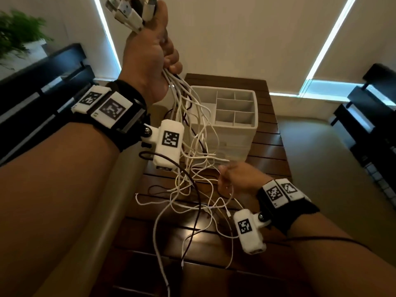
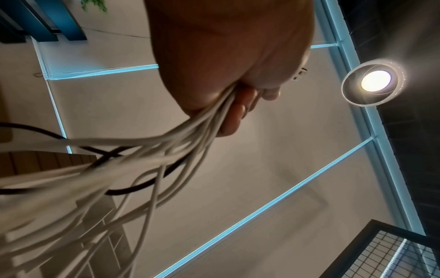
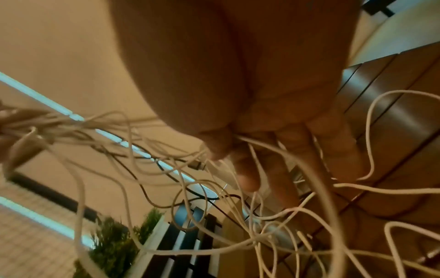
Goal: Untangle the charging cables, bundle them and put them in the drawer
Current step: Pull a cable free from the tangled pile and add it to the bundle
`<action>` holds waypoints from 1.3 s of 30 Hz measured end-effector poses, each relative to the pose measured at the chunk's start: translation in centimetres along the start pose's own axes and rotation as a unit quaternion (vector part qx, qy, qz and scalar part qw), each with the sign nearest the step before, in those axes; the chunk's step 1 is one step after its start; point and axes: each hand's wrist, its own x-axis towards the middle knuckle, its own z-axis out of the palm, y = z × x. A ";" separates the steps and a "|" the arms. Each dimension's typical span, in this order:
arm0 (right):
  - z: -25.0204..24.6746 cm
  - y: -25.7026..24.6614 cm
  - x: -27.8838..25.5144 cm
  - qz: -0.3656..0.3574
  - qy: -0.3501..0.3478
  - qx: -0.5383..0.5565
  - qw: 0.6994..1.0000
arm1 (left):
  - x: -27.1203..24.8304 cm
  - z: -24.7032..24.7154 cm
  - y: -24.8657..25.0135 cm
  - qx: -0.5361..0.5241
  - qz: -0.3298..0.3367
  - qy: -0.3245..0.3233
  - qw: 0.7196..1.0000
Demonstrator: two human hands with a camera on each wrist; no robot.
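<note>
Left hand [image 1: 147,52] gripping, seemingly, cables [image 1: 192,163]

A dark slatted wooden bench [image 1: 272,146] carries a white organiser [image 1: 235,127] with open compartments on top, standing toward its far end. Nearer the camera, the loose lower ends of white cables [image 1: 192,206] and one dark cable [image 1: 192,232] trail across the slats in tangled loops.

Cream blinds [image 1: 235,28], dark slatted table [image 1: 270,151], potted plant [image 1: 17,31], ceiling lamp [image 2: 375,81].
</note>
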 end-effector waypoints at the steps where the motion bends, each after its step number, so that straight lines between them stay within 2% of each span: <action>1: -0.4 -0.5 -0.4 0.005 0.003 0.037 0.999 | -0.1 0.0 -0.1 0.003 -0.001 -0.002 1.000; 2: -1.3 -1.0 -0.7 -0.004 0.017 0.161 0.987 | -0.2 -0.1 -0.1 0.006 -0.001 -0.002 1.000; 3: -2.7 -1.5 -1.0 -0.032 0.034 0.330 0.943 | -0.4 -0.1 -0.2 0.009 0.000 -0.001 1.000; 4: -4.3 -2.1 -1.3 -0.081 0.057 0.474 0.875 | -0.5 -0.1 -0.2 0.009 0.000 0.002 1.000; 5: -5.9 -2.7 -1.4 -0.125 0.072 0.562 0.815 | -0.6 -0.1 -0.3 0.007 -0.001 0.005 1.000; 6: -6.7 -3.1 -1.5 -0.157 0.079 0.600 0.781 | -0.6 -0.1 -0.4 0.007 -0.001 0.007 1.000; 7: -6.8 -3.5 -1.6 -0.168 0.091 0.593 0.782 | -0.7 -0.1 -0.6 0.009 -0.003 0.008 1.000; 8: -6.5 -3.4 -1.5 -0.154 0.110 0.557 0.808 | -0.8 -0.1 -0.8 0.013 -0.005 0.008 1.000; 9: -6.1 -3.1 -1.3 -0.133 0.131 0.486 0.854 | -0.9 -0.1 -1.1 0.016 -0.010 0.009 1.000; 10: -5.7 -2.5 -1.0 -0.111 0.149 0.364 0.913 | -1.0 0.0 -1.5 0.015 -0.017 0.010 1.000; 11: -5.4 -1.6 -0.8 -0.086 0.142 0.193 0.967 | -1.1 0.2 -1.8 0.013 -0.026 0.011 1.000; 12: -5.1 -0.7 -0.6 -0.055 0.107 0.022 0.992 | -1.2 0.2 -2.1 0.012 -0.034 0.010 0.999; 13: -5.0 0.0 -0.4 -0.014 0.064 -0.106 0.992 | -1.3 0.4 -2.4 0.014 -0.039 0.007 0.999; 15: -4.7 0.8 -0.3 0.059 0.003 -0.256 0.965 | -1.4 0.6 -2.9 0.023 -0.045 -0.003 0.999; 17: -4.6 0.7 -0.3 0.082 0.008 -0.363 0.928 | -1.4 0.8 -3.3 0.031 -0.049 -0.010 0.998; 18: -4.7 0.6 -0.3 0.060 0.037 -0.374 0.925 | -1.4 0.9 -3.5 0.033 -0.052 -0.008 0.998; 19: -5.0 0.4 -0.3 0.014 0.075 -0.329 0.941 | -1.5 1.0 -3.7 0.035 -0.053 -0.005 0.998; 20: -5.2 0.2 -0.3 -0.050 0.109 -0.217 0.969 | -1.5 1.2 -4.0 0.036 -0.055 -0.003 0.998; 21: -5.1 -0.4 -0.7 -0.122 0.118 -0.068 0.983 | -1.7 1.4 -4.4 0.040 -0.058 -0.005 0.998; 22: -4.7 -1.4 -1.2 -0.186 0.105 0.053 0.975 | -2.0 1.7 -4.7 0.045 -0.062 -0.010 0.997; 23: -4.1 -2.6 -1.5 -0.219 0.088 0.119 0.965 | -2.4 2.1 -5.2 0.049 -0.068 -0.017 0.996; 25: -2.1 -4.6 -1.0 -0.239 0.072 0.081 0.965 | -3.2 2.8 -6.1 0.043 -0.087 -0.032 0.995; 27: -0.4 -5.6 0.3 -0.234 0.127 0.008 0.964 | -3.9 3.2 -6.8 0.059 -0.092 -0.044 0.993; 29: 0.3 -5.8 1.6 -0.252 0.199 0.025 0.947 | -4.6 2.9 -7.2 0.126 -0.066 -0.050 0.989; 30: 0.5 -5.8 2.0 -0.272 0.212 0.050 0.937 | -4.9 2.4 -7.5 0.150 -0.062 -0.048 0.986; 32: 0.7 -5.6 2.3 -0.294 0.207 0.076 0.930 | -5.4 1.5 -8.0 0.162 -0.083 -0.040 0.983; 36: 1.4 -4.9 3.3 -0.230 0.151 -0.008 0.961 | -5.6 -0.2 -9.1 0.213 -0.139 -0.057 0.965; 39: 1.5 -4.1 3.9 -0.231 0.163 -0.039 0.958 | -5.6 -1.2 -9.7 0.202 -0.155 -0.083 0.964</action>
